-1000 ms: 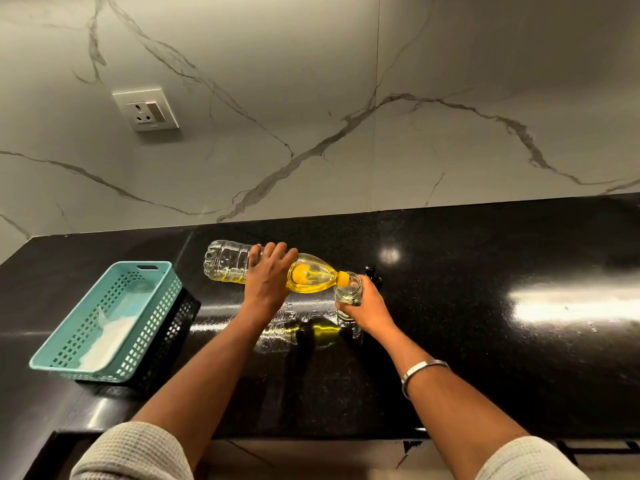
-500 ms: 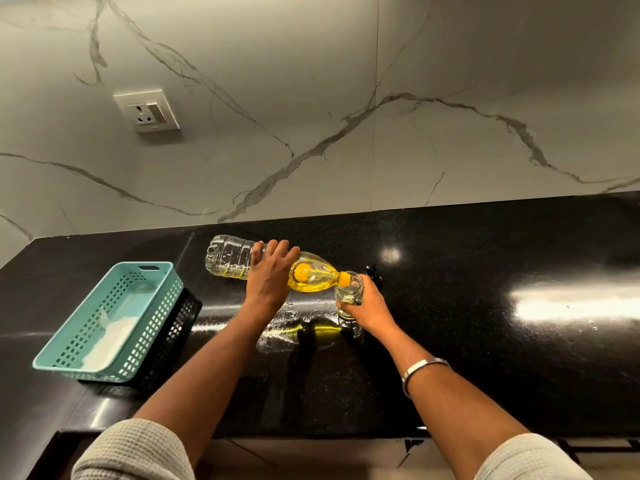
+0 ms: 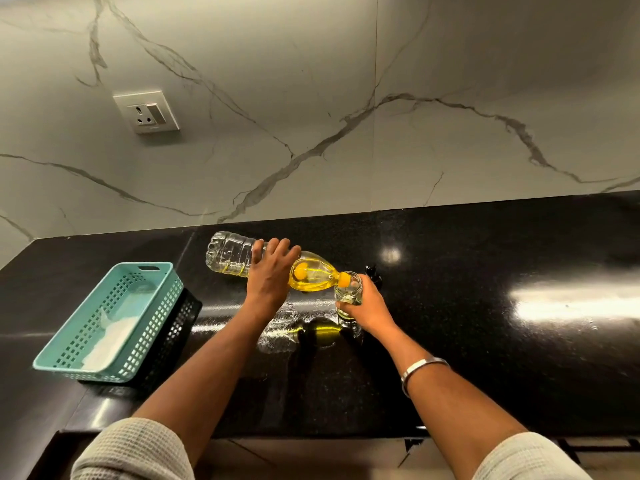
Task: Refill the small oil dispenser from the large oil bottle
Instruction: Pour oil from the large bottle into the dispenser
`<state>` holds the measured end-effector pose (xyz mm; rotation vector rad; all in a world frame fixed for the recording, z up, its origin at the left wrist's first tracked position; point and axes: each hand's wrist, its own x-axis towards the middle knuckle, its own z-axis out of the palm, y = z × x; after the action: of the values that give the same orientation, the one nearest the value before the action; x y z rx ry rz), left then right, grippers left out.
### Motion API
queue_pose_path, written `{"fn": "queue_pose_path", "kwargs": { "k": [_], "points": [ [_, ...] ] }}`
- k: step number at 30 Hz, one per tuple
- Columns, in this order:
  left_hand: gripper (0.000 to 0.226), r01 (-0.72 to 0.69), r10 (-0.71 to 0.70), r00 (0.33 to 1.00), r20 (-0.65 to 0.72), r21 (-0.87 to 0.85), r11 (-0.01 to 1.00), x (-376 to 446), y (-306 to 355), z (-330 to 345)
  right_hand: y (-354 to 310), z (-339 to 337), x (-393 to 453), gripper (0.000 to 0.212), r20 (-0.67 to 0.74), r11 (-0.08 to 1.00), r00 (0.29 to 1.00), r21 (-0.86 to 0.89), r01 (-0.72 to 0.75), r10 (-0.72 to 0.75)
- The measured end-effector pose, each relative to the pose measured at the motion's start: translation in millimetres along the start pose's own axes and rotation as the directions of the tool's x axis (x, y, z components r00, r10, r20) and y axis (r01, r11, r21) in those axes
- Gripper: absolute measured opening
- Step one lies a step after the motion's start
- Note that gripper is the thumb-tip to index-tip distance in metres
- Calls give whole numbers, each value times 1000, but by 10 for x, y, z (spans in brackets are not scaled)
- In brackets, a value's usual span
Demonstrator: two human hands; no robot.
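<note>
Dispenser [image 3: 349,299] half hidden by right hand [image 3: 367,306] gripping it upright on worktop [image 3: 485,306]. Left hand [image 3: 268,280] wraps tilted bottle [image 3: 242,258], mouth at dispenser rim (oil level unclear).

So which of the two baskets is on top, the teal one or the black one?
The teal basket. It sits on the black basket, which shows only along its right side.
</note>
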<state>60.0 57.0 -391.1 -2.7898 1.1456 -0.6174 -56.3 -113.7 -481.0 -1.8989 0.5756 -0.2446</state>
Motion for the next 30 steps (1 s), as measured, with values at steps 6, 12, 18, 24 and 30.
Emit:
{"fn": "queue_pose_path", "kwargs": {
  "k": [6,12,18,24,30],
  "points": [
    [68,-4,4,1000,0,-4,1000,-1,5,-16,-7,-6,-5,59,7,1000,1000,0,-9,9],
    [69,-1,1,1000,23,0,1000,-4,13,-48,-2,9,10,60,4,1000,1000,-13,-12,12],
    [70,-7,7,1000,2,-2,1000,5,16,-56,15,11,12,60,0,1000,1000,-18,-17,17],
    [71,0,0,1000,23,-5,1000,1,21,-76,-18,3,-2,61,-4,1000,1000,-22,0,0],
    [73,6,-7,999,39,7,1000,0,24,-87,-25,3,-4,60,-9,1000,1000,-23,-1,1]
  ]
}}
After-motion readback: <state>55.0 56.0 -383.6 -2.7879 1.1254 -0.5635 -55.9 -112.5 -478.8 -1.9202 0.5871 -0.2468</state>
